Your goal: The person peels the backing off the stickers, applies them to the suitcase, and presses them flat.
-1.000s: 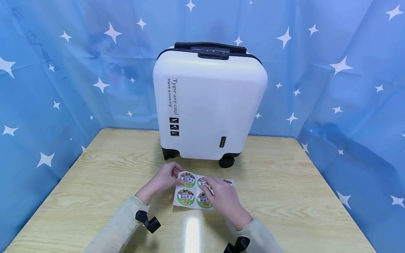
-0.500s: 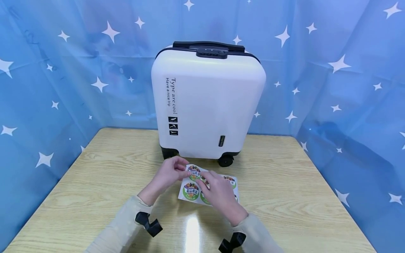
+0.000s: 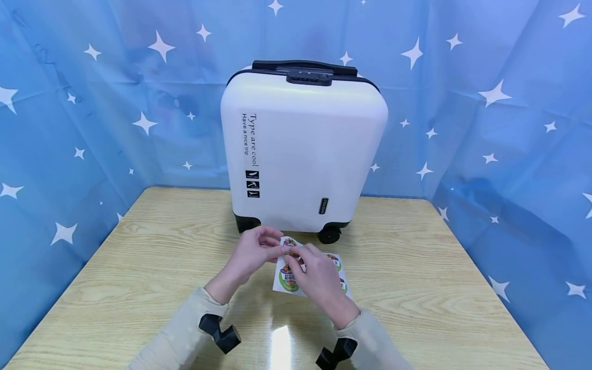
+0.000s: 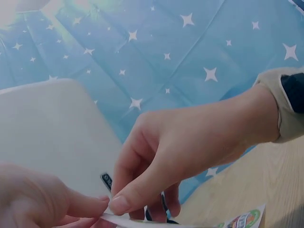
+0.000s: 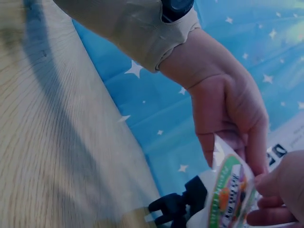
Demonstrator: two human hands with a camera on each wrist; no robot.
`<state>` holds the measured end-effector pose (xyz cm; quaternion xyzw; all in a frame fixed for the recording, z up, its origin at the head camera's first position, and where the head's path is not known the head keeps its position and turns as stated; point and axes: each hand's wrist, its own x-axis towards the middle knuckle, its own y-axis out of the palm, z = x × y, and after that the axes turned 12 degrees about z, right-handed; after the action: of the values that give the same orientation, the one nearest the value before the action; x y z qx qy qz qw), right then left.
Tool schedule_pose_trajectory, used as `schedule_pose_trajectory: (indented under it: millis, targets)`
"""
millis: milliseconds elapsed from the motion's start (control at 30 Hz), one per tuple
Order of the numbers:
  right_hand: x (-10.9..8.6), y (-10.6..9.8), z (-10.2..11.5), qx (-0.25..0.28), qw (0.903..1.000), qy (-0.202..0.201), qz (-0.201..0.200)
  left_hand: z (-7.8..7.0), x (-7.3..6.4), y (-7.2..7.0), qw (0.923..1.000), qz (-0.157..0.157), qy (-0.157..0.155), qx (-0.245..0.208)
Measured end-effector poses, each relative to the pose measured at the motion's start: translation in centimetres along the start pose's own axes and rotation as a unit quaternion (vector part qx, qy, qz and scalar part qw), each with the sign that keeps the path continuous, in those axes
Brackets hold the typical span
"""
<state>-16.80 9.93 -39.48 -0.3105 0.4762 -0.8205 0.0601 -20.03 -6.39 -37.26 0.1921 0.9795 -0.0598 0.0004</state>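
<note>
A white sheet of round fruit stickers (image 3: 276, 280) is held between both hands, tilted and bent above the table. My left hand (image 3: 250, 254) pinches its upper left part between thumb and fingers. Right beside those fingertips, my right hand (image 3: 319, 275) pinches the sheet with thumb and index finger and covers its middle. In the left wrist view the thumb tips of the left hand (image 4: 35, 197) and the right hand (image 4: 175, 137) almost meet at the paper. A green-rimmed sticker (image 5: 230, 194) faces the right wrist camera.
Behind the hands a white suitcase (image 3: 305, 154) with a black handle (image 3: 305, 67) stands upright on the wooden table (image 3: 416, 288). One of its black wheels (image 3: 330, 235) is close beyond the sheet. A blue curtain with white stars (image 3: 462, 128) surrounds the table.
The sheet's left side has moved right and up, and the sheet has become more bent. My left hand has moved right, up to the right hand's fingertips.
</note>
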Motion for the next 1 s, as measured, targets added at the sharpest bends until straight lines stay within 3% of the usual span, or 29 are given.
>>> schedule_pose_trajectory:
  millis: [367, 1000]
  targets:
    - [0.3, -0.4, 0.0, 0.031, 0.9989, -0.01, -0.034, -1.0, -0.4, 0.4, 0.9994, 0.024, 0.016, -0.017]
    - [0.4, -0.5, 0.0, 0.028, 0.9983, -0.013, -0.049, -1.2, -0.4, 0.8, 0.9996, 0.017, 0.02, 0.012]
